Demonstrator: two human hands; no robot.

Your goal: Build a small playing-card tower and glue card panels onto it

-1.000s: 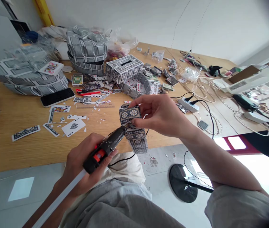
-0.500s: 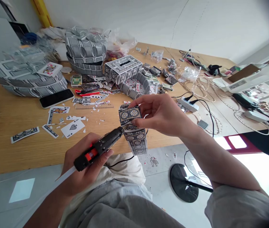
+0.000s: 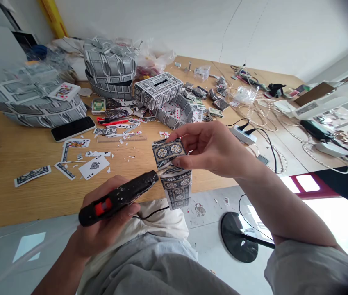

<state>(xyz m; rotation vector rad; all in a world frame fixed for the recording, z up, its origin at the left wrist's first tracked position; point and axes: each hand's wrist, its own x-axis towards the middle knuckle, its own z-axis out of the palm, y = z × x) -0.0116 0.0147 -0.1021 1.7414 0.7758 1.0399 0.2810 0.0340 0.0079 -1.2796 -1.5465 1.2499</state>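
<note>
The left hand [image 3: 104, 223] has its grip closed around a black glue gun [image 3: 118, 197] with a red trigger, thumb on top and fingers curled beneath. The gun's nozzle points up and to the right, its tip touching the card piece [image 3: 173, 172], a small folded construction of patterned playing-card backs. The right hand [image 3: 212, 147] has its grip pinched shut on the upper flap of that card piece, thumb and fingertips on the top edge, while the lower flaps hang below over the edge of the bench [image 3: 38, 196]. The card piece is held in the air just in front of the bench edge, above the person's lap.

Beyond the card piece, on the bench, lie a wooden ruler [image 3: 121, 138] and scattered card scraps. Left of the card piece sit an ace of spades [image 3: 94, 166] and, farther back, a black phone [image 3: 73, 128]. Behind the card piece stands a rectangular card-covered box [image 3: 158, 89]; right of the card piece is a white power strip [image 3: 243, 134] with black cables.
</note>
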